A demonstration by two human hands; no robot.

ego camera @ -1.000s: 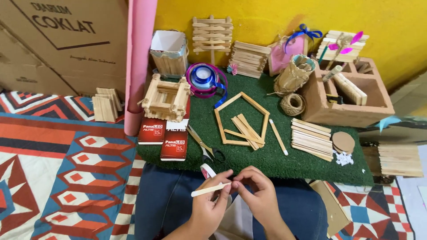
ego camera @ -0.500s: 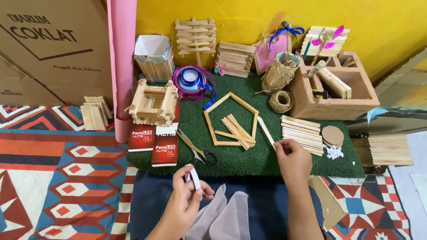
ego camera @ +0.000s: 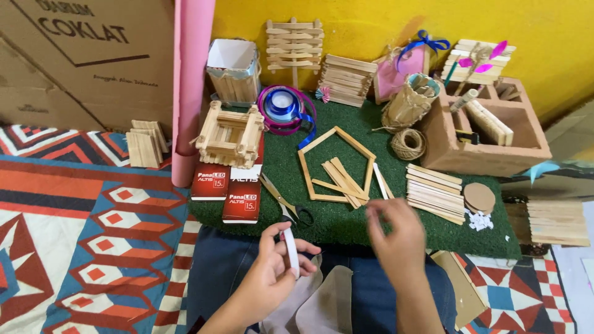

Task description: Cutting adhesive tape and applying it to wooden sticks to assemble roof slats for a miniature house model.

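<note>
While the left hand (ego camera: 272,272) pinches a white tape roll (ego camera: 289,250) upright between thumb and fingers over the lap, the right hand (ego camera: 396,232), blurred, spreads open above the green turf mat (ego camera: 346,222). Just beyond lie a house-shaped stick frame (ego camera: 337,167) and stacked craft sticks (ego camera: 435,193), within easy reach.

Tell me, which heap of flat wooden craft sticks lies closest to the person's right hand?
The neat flat stack of pale wooden sticks on the green mat, just beyond the right hand. The other heaps lie further off: by the yellow wall or on the patterned rug.

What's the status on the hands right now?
Left hand grips a white tape roll. Right hand blurred, empty as far as visible, over the green mat. Scissors lie beside.
</note>
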